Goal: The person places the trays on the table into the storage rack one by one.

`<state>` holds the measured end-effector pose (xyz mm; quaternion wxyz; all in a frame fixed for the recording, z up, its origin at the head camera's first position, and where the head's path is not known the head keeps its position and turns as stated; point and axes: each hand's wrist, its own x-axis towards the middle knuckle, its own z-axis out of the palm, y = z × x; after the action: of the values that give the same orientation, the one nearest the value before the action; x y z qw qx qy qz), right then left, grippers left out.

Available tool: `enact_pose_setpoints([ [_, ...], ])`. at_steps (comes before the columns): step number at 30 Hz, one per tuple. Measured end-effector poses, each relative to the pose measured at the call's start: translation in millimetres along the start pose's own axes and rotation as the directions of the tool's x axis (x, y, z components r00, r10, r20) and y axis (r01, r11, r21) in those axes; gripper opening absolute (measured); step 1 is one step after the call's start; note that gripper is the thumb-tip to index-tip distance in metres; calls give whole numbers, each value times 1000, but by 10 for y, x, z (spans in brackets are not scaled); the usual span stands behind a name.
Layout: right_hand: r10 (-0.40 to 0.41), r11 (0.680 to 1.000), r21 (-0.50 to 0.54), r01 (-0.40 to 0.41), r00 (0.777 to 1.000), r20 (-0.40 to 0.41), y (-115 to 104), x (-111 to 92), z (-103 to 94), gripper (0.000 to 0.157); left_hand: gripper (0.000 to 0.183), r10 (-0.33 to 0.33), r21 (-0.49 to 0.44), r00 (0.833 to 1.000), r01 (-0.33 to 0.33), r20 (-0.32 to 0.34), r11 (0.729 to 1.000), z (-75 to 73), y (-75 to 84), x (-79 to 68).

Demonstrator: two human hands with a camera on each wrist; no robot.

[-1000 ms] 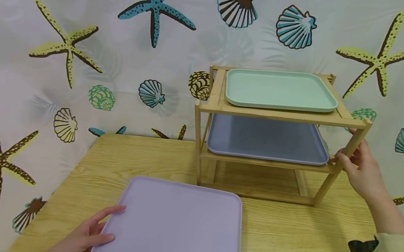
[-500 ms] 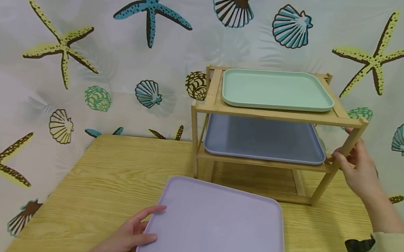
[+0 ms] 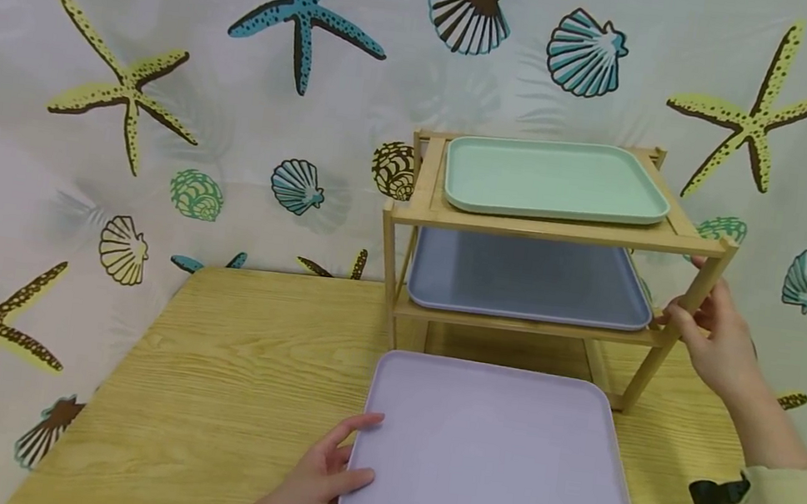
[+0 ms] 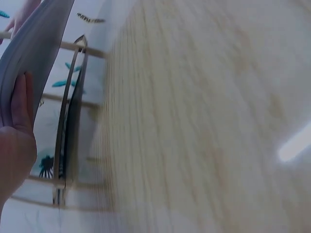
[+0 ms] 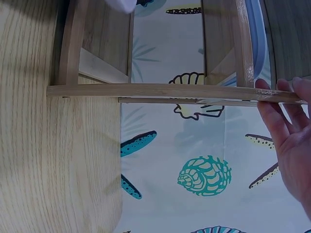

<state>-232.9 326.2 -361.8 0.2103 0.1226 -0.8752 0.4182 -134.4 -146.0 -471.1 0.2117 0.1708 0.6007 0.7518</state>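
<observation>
My left hand (image 3: pixel 323 473) grips a lavender tray (image 3: pixel 498 465) by its left edge, thumb on top. In the left wrist view the fingers (image 4: pixel 20 104) lie against the underside of that tray (image 4: pixel 41 53), which is raised off the table. The tray's far edge stands just in front of a three-tier wooden rack (image 3: pixel 550 231) and hides part of its bottom tier. My right hand (image 3: pixel 725 342) holds the rack's front right post (image 5: pixel 170 91). A mint green tray (image 3: pixel 556 182) lies on the top tier, a blue-grey tray (image 3: pixel 528 280) on the middle one.
The rack stands on a wooden table (image 3: pixel 223 364) near its back edge. A white curtain (image 3: pixel 360 112) printed with starfish and shells hangs behind and at both sides. Bare table shows left of the tray.
My left hand has moved the lavender tray to the right, and its far edge has come nearer to the rack's front. The right hand keeps its hold on the post.
</observation>
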Motion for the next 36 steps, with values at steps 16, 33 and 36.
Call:
enact_pose_setpoints([
  [16, 23, 999, -40, -23, 1000, 2, -14, -24, -4, 64, 61, -61, -8, 967, 61, -248, 998, 237, -198, 510],
  [33, 17, 999, -33, -17, 1000, -4, 6, -10, -2, 64, 82, -68, 66, 967, 87, -247, 994, 234, -215, 693],
  [36, 16, 999, -39, -16, 1000, -6, 22, -3, -4, 64, 86, -46, 125, 979, 72, -201, 990, 224, -224, 686],
])
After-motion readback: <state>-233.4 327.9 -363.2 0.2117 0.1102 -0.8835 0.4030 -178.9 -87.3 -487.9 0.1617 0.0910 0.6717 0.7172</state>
